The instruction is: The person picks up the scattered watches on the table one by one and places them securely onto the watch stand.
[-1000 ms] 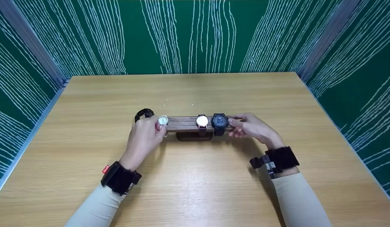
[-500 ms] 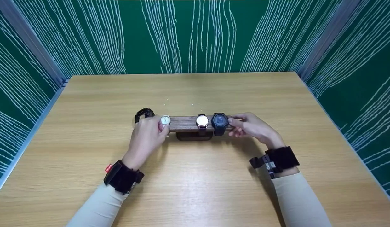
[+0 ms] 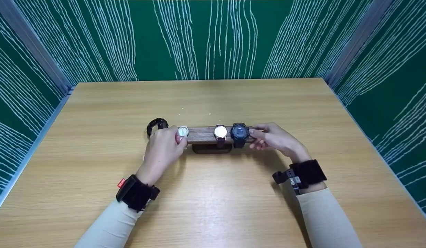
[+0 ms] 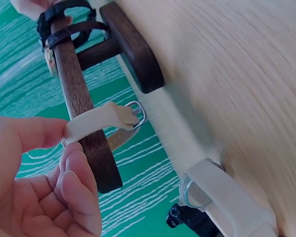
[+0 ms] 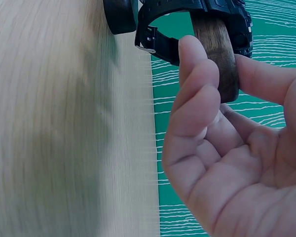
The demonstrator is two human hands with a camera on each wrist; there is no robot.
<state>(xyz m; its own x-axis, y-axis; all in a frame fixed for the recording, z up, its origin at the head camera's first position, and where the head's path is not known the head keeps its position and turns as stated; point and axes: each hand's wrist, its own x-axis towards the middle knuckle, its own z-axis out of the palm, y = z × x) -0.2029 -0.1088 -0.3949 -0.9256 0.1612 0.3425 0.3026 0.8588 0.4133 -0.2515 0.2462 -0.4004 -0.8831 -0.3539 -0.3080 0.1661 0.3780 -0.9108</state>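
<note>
A dark wooden watch stand [image 3: 202, 134] with a T-shaped bar stands mid-table. Around its bar sits a small white-strapped watch [image 4: 96, 121], its strap buckled beneath. My left hand [image 3: 162, 148] pinches that watch by thumb and finger, near the bar's left end. Further right on the bar are a watch with a shiny round face [image 3: 220, 132] and a chunky black digital watch [image 3: 240, 131]. My right hand [image 3: 276, 139] grips the bar's right end between thumb and fingers, beside the black watch; the wooden end [image 5: 222, 74] shows between them in the right wrist view.
On the table [image 3: 213, 206], left of the stand, lies a black watch [image 3: 157, 124]. A second white-strapped watch [image 4: 227, 197] lies beside it, mostly hidden by my left hand in the head view. Green walls with white lines [image 3: 206, 41] border the table.
My left hand has slid the white-strapped watch a little to the right along the bar. The right hand and the stand have stayed in place.
</note>
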